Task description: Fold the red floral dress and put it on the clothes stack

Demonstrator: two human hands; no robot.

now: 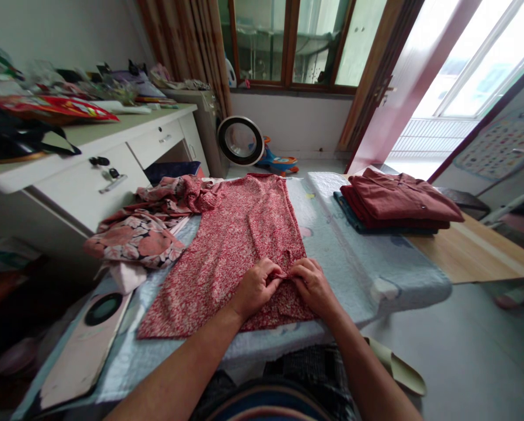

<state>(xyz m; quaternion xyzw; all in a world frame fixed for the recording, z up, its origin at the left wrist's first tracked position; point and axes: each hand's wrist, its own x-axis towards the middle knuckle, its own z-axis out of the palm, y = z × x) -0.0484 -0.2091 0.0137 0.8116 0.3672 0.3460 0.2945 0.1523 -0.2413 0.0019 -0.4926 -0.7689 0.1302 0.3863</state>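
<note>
A red and white floral garment (239,234), perhaps a dress or skirt, lies spread over the light blue cloth (340,257) in front of me. My left hand (260,286) pinches its fabric near the right edge, thumb against fingers. Close beside it, my right hand (309,280) pinches the same fabric, the fingertips of both hands almost meeting. A small fold rises just above the fingers. Crumpled pink floral clothing (139,240) lies against the garment's left side.
Folded dark red and teal clothes (402,202) are stacked at the right, by a wooden tabletop (476,251). A phone (84,351) lies at the front left. Left stands a white desk (121,158) with clutter; a round washer door (240,141) hangs open behind. A slipper (397,365) is on the floor.
</note>
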